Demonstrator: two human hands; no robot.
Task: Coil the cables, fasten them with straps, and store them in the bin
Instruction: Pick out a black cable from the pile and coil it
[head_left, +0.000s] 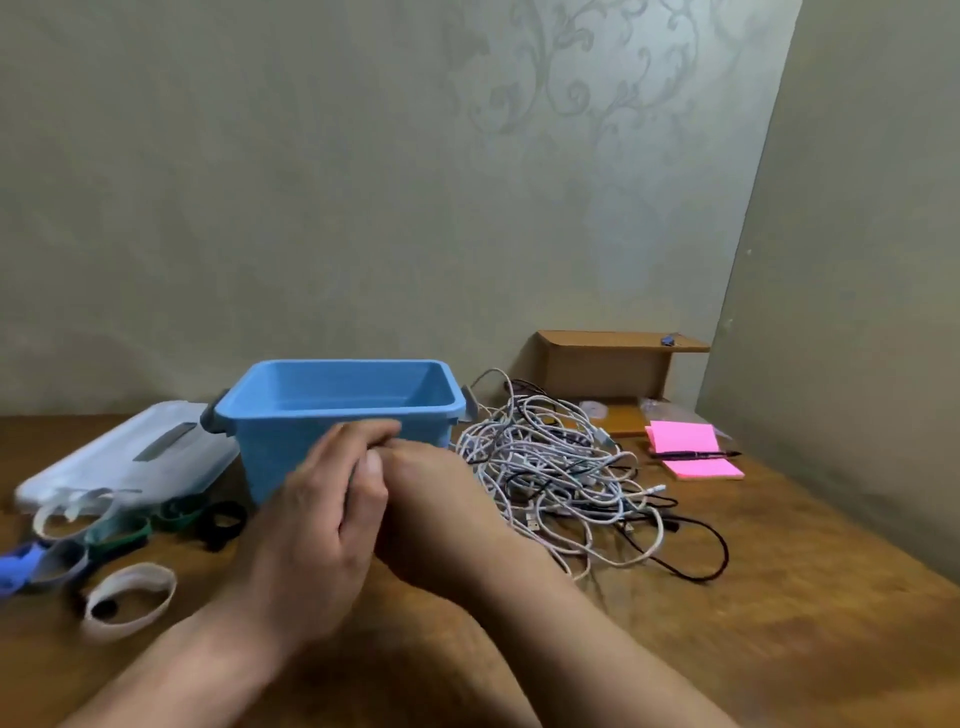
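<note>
An open blue bin (337, 410) stands at the middle of the wooden table. To its right lies a tangled heap of white and black cables (561, 467). Several loop straps lie at the left: a white one (130, 603), green ones (119, 535), a black one (223, 519) and a blue one (15, 566). My left hand (317, 530) and my right hand (436, 514) are pressed together in front of the bin, blurred. The left hand's fingers lie straight over the right hand. The right hand's fingers are hidden behind the left. No cable or strap shows in either hand.
The bin's clear lid (124, 457) lies left of the bin. Pink sticky notes (691, 441) with a black pen (696, 454) across them sit at the right, near a cardboard box (613, 369) against the wall. Walls close in behind and at the right.
</note>
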